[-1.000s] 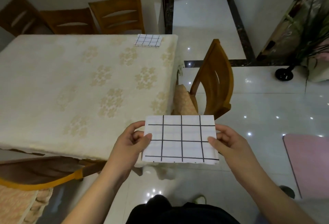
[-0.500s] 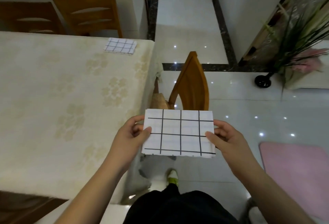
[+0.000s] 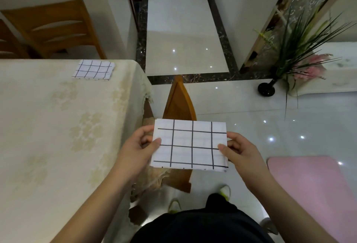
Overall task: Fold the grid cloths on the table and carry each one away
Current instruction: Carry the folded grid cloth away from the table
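Observation:
A folded white cloth with a black grid hangs flat in the air beside the table's right edge, above a wooden chair. My left hand pinches its left edge, thumb on top. My right hand pinches its right edge the same way. A second folded grid cloth lies on the table near its far right corner, apart from both hands.
A wooden chair stands tucked at the table's right side, right under the held cloth. More wooden chairs stand behind the table. A potted plant and a pink mat are on the glossy floor to the right.
The view has moved forward along the table's right side. The far cloth and the chair now appear closer. Both hands keep the same hold on the folded cloth.

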The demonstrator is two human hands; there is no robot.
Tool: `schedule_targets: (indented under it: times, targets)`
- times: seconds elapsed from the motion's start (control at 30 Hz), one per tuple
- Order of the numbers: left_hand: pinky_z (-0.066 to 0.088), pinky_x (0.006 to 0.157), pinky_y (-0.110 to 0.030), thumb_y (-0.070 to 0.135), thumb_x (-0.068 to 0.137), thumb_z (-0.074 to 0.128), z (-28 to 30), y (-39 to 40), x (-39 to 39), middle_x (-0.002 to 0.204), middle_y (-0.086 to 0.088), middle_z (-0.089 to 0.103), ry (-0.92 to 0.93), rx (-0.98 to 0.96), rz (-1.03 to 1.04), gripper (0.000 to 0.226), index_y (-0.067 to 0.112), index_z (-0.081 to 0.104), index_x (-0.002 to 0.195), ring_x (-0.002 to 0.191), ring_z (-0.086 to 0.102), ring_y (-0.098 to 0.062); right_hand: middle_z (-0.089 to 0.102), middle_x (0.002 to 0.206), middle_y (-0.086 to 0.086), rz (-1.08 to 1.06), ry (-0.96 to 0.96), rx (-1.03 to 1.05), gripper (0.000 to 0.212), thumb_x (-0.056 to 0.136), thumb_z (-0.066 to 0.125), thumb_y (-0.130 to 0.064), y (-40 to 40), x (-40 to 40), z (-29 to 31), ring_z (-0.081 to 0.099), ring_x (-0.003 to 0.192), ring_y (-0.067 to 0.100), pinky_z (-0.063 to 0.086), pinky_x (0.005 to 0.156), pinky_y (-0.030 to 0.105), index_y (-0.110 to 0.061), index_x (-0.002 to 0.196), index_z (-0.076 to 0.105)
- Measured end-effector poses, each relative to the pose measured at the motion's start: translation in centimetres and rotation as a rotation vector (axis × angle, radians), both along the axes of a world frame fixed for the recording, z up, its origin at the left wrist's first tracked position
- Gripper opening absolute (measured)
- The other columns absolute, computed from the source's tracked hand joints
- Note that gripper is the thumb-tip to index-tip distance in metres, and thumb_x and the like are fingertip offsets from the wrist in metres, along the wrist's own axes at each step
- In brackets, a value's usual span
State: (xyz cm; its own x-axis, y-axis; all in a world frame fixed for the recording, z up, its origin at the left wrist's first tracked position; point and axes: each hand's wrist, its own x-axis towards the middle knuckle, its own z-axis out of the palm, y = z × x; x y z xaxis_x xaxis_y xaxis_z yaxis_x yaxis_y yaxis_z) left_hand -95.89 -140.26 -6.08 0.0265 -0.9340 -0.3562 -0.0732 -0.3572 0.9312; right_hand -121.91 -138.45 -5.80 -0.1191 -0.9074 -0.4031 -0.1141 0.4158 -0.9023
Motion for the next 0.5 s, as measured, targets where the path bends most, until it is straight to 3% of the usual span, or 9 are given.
schedule_targets:
  times: [0.13,0.33,0.5]
  targets:
    - [0.057,0.074,-0.030,0.007,0.091,0.063,-0.8,-2.7,-3.9,0.087,-0.005,0.074,-0.025,0.032,0.025,0.030,0.025,0.062,0.115,0.085,0.072,-0.020,0.074,0.080,-0.003,0.015,-0.033,0.014,0.027,0.090,0.064,-0.005,-3.6,-4.0,-1.0,0.071,0.080,0.012,0.054,0.079,0.031,-0.024,0.109,0.064]
    - [0.056,0.064,-0.023,0.004,0.092,0.061,-1.1,-7.1,-11.5,0.091,-0.004,0.074,-0.029,0.090,0.094,0.031,0.023,0.061,0.116,0.084,0.073,-0.018,0.074,0.079,-0.003,0.097,-0.051,0.046,0.026,0.090,0.065,-0.006,-10.0,-11.7,-2.1,0.070,0.078,0.010,0.051,0.080,0.029,-0.027,0.104,0.063]
    - [0.055,0.079,-0.033,0.010,0.093,0.061,-0.2,-10.7,-17.4,0.097,0.000,0.074,-0.084,0.082,0.130,0.030,0.027,0.061,0.118,0.090,0.072,-0.015,0.074,0.084,0.003,0.160,-0.056,0.036,0.025,0.090,0.066,-0.006,-15.0,-17.6,-1.4,0.070,0.081,0.015,0.053,0.082,0.030,-0.022,0.109,0.064]
